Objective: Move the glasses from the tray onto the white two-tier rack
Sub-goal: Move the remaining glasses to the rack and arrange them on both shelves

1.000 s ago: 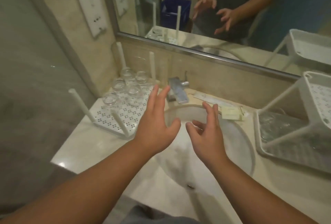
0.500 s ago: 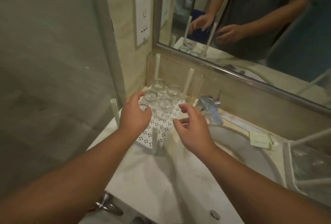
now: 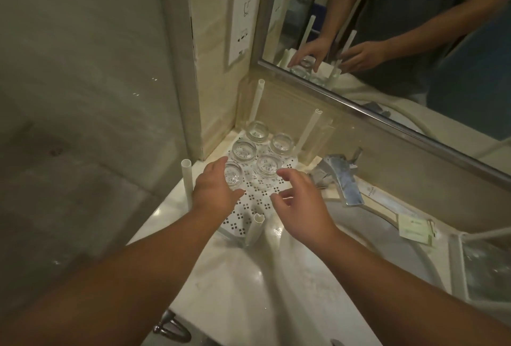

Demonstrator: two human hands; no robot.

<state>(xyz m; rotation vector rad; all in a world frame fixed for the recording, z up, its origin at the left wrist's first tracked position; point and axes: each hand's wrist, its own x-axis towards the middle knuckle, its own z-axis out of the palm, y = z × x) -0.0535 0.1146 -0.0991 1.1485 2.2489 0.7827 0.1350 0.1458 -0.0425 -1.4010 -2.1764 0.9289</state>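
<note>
Several clear glasses stand upright at the back of a white perforated tray (image 3: 249, 207) with four posts, in the counter's left corner. My left hand (image 3: 214, 189) cups loosely round the nearest glass (image 3: 234, 177), fingers on its left and thumb in front; no firm grip shows. My right hand (image 3: 301, 203) hovers over the tray's right side, fingers relaxed, just in front of another glass (image 3: 266, 166). It holds nothing. The white two-tier rack (image 3: 459, 262) is cut off at the right edge.
A chrome faucet (image 3: 344, 179) stands right of the tray, behind the sink basin (image 3: 387, 251). A paper card (image 3: 414, 228) lies on the counter by the rack. The mirror (image 3: 414, 27) runs along the back wall, and a glass panel (image 3: 83, 124) closes off the left.
The view has swung left from the sink to the tray. Both hands moved from above the basin to the glasses, the left one reaching the nearest glass.
</note>
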